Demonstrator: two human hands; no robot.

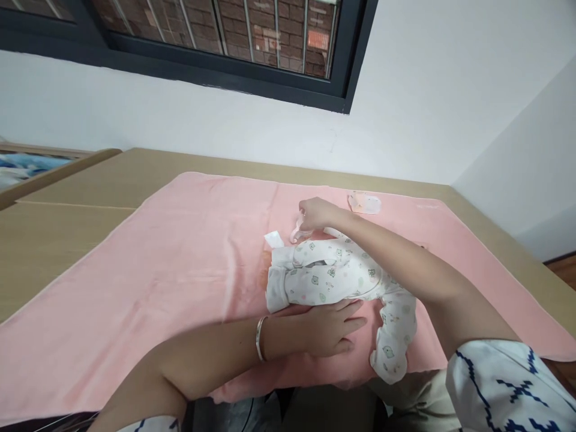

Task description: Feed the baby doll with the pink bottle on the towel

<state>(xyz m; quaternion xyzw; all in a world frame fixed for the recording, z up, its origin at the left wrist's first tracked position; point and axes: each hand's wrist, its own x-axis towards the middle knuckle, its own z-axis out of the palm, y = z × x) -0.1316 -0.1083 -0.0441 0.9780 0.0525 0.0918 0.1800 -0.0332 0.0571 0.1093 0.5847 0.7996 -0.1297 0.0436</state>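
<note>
A baby doll [333,279] in a white outfit with small animal prints lies on a pink mat [189,258], its legs toward the left. Behind my right forearm, its head is hidden. My left hand [330,330] rests flat on the mat along the near side of the doll, fingers spread, fingertips close to the clothing. On the doll's far side, my right hand [317,214] pinches a small pale pink curved item [297,233] whose kind I cannot make out. A white tag or slip [273,239] lies beside the doll's feet.
A clear packet [364,203] with pale contents lies near the mat's far edge. The mat covers a wooden table [103,180] against a white wall, below a dark-framed window [225,66]. A wooden-edged bay with blue cloth [33,163] is at far left.
</note>
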